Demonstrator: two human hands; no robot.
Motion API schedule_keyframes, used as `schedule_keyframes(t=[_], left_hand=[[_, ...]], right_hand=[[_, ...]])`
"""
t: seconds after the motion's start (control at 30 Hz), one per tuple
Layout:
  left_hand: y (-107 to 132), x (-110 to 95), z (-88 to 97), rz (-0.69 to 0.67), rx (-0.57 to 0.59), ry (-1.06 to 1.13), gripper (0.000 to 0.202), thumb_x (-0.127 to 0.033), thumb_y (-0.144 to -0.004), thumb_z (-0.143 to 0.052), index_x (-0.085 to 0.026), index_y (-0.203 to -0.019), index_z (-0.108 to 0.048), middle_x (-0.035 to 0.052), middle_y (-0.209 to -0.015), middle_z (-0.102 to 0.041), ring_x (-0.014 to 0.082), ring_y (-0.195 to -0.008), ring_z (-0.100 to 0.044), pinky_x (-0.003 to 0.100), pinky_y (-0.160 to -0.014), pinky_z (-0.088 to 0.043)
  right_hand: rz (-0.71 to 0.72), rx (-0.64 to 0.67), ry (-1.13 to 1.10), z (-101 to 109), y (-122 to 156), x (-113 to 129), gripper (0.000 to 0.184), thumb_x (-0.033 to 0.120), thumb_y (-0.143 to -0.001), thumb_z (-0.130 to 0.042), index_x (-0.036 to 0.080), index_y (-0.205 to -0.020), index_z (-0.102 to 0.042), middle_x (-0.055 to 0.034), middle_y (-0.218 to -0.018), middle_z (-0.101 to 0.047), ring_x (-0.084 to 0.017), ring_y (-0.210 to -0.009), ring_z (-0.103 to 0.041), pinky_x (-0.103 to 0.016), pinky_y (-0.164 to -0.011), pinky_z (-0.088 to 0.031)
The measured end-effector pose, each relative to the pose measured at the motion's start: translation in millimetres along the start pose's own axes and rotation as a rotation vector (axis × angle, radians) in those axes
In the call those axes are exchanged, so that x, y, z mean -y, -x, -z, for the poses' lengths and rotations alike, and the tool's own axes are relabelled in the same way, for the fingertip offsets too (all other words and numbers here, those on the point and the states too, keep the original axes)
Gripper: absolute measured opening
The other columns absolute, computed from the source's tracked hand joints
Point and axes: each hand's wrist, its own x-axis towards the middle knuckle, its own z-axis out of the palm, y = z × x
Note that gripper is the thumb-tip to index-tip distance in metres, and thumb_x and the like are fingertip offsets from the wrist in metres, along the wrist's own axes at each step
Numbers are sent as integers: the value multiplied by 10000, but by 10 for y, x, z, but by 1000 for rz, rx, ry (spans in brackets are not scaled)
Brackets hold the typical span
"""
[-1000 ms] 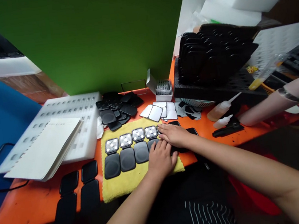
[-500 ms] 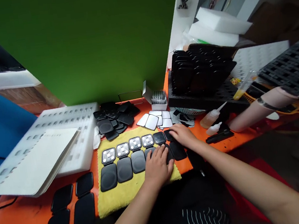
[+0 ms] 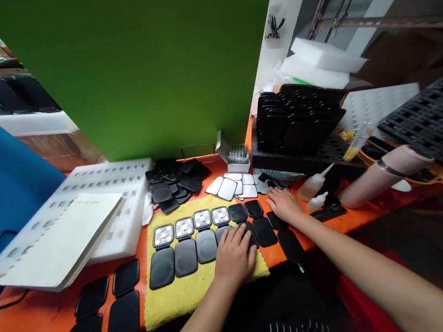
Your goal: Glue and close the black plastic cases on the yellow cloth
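Observation:
A row of black two-panel hinged pads (image 3: 185,257) lies unfolded along a yellow cloth (image 3: 182,301), running off its right side onto the orange table. Several upper panels at the left of the row show silvery inner parts with round discs; those farther right look plain black. My left hand (image 3: 234,257) rests with fingers spread over lower panels near the cloth's right side, partly covering them. Beyond the cloth, my right hand (image 3: 284,205) lies with extended fingers by the upper panel of the rightmost pad (image 3: 290,245). Neither hand shows anything grasped.
Behind the cloth are a heap of black panels (image 3: 174,180), white rounded cards (image 3: 226,187) and a small open box (image 3: 239,159). Dropper bottles (image 3: 312,187), a pink roll (image 3: 386,174) and a rack of black pads (image 3: 297,118) stand right. A notebook (image 3: 63,238) lies on white foam at left.
My right hand has shifted right, from the upper panel at the cloth's right edge to the rightmost pad. My left hand stays over the lower panels. The view has tilted slightly.

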Motion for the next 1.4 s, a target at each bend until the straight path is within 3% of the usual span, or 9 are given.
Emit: schedule_keyframes(t=[0.1,0.17,0.37,0.53,0.63,0.73,0.93,1.17,1.4], left_hand=[[-3,1,4,-30,-8,19,313,-296,-810,-462,-218,-1102,-543,54,-1222,-510,239,-1144,-429,452,-980,-297],[-6,1,6,-40,-2,28,308,-292,-808,-464,-219,-1097,-546,56,-1210,-519,242,-1139,-435,454,-974,-303],[4,10,-12,-39,23,37,299,-280,-817,-447,-225,-1096,-540,45,-1214,-518,239,-1151,-427,455,-986,-286],[20,18,-22,-39,37,46,296,-272,-823,-437,-223,-1097,-538,45,-1211,-522,242,-1143,-436,459,-986,-286],[29,20,-17,-47,19,53,294,-260,-819,-443,-219,-1095,-538,50,-1200,-529,242,-1137,-442,456,-978,-297],[31,22,-13,-66,1,66,289,-244,-816,-446,-214,-1087,-543,61,-1176,-543,238,-1118,-458,452,-970,-312],[30,24,-7,-46,-11,62,278,-231,-811,-446,-216,-1069,-549,57,-1164,-545,235,-1102,-465,454,-962,-326],[33,9,19,-27,-8,67,274,-235,-812,-445,-214,-1064,-548,58,-1156,-544,235,-1090,-466,452,-952,-338],[39,19,20,-25,-33,107,279,-208,-810,-437,-209,-1065,-551,74,-1151,-541,242,-1077,-466,470,-939,-347]], right_hand=[[-13,26,-6,59,31,-86,420,332,-872,-289,163,-1220,-451,-85,-1287,-452,-202,-1190,-376,-333,-998,-237],[-32,20,-3,68,19,-86,449,357,-874,-278,147,-1242,-425,-100,-1302,-430,-211,-1220,-337,-342,-1010,-213],[-73,42,-13,-35,97,161,573,432,-871,-249,59,-1298,-337,-147,-1355,-342,-231,-1257,-279,-366,-1038,-136],[-25,77,-75,16,227,252,514,391,-883,-245,121,-1315,-318,-111,-1322,-404,-206,-1214,-350,-319,-993,-236],[-20,84,-76,123,180,155,430,316,-894,-218,197,-1269,-391,-64,-1270,-468,-186,-1149,-416,-292,-934,-307],[-22,92,-59,238,28,-8,398,286,-885,-243,197,-1198,-472,-73,-1250,-473,-209,-1132,-412,-316,-935,-299],[88,227,-26,354,-263,-190,515,393,-756,-512,214,-1233,-437,-77,-1293,-419,-251,-1134,-404,-321,-906,-332],[115,248,-8,431,-419,-142,406,441,-643,-633,180,-945,-561,-112,-1056,-536,-263,-1005,-479,-326,-834,-357],[-32,172,-170,488,-469,-120,294,443,-624,-634,183,-720,-535,-54,-790,-581,-189,-745,-520,-261,-611,-357]])
